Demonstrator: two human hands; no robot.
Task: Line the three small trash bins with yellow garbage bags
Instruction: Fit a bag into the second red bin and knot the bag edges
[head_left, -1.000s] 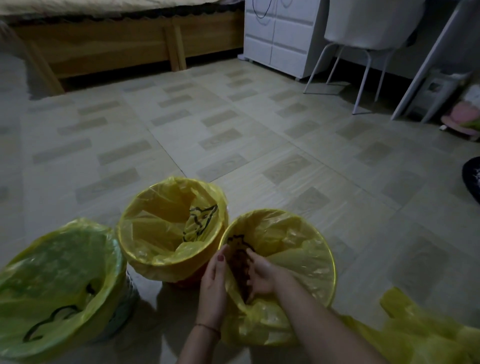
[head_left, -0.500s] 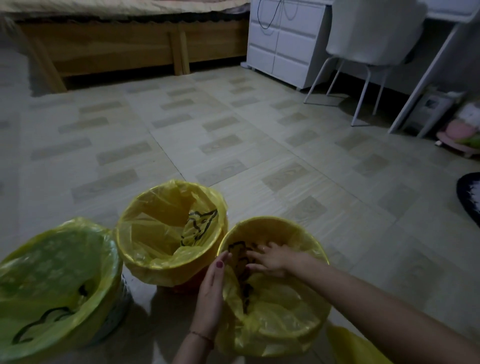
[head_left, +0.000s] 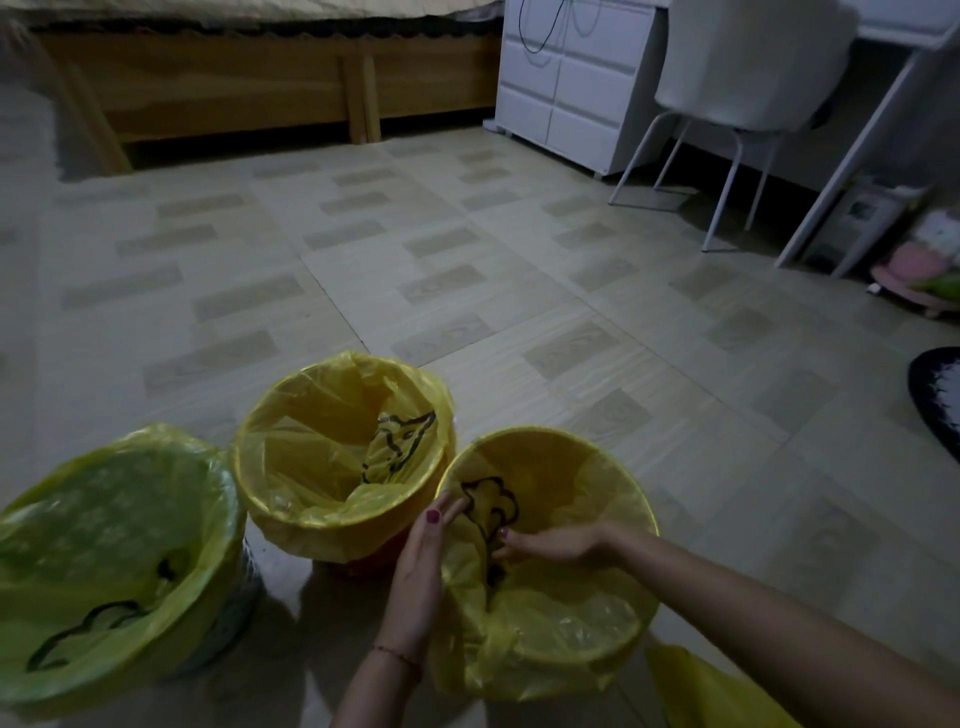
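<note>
At the near-right bin (head_left: 545, 561), bag (head_left: 550, 623) pinched at left rim by left hand (head_left: 421, 561); right hand (head_left: 550, 543) nearer the middle, fingers curled, pressing film down inside

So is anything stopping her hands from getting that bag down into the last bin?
Nothing visible does. Both the left hand and right hand are already on the yellow bag at the right bin; the middle bin stands beside it, clear.

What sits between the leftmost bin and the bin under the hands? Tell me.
In the head view, the middle bin, already lined with a yellow bag, stands between the left bin and the right bin.
</note>
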